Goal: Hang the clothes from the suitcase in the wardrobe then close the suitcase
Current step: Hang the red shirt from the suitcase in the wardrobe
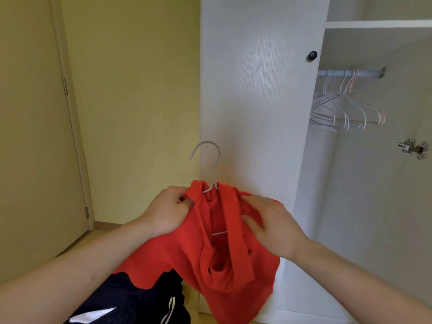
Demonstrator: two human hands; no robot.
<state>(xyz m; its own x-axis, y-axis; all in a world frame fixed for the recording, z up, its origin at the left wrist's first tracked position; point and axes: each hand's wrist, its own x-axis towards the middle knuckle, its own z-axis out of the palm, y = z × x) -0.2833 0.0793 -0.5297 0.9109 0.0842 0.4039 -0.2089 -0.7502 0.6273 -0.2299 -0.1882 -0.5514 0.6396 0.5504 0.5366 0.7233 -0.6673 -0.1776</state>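
Note:
A red garment [187,251] hangs bunched in front of me with a white wire hanger [211,164] pushed up through its neck opening; the hook stands free above the cloth. My left hand [167,210] pinches the left side of the collar. My right hand [272,224] grips the cloth on the right side of the neck. The white wardrobe [254,94] stands straight ahead, its right half open, showing a rail [350,73] with several bare hangers [346,111]. The suitcase is out of view.
A closed wardrobe door with a black knob [312,55] is just behind the garment. A shelf [378,24] sits above the rail. A hinge [412,148] sticks out at the right. A yellow wall and a room door [30,136] are on the left.

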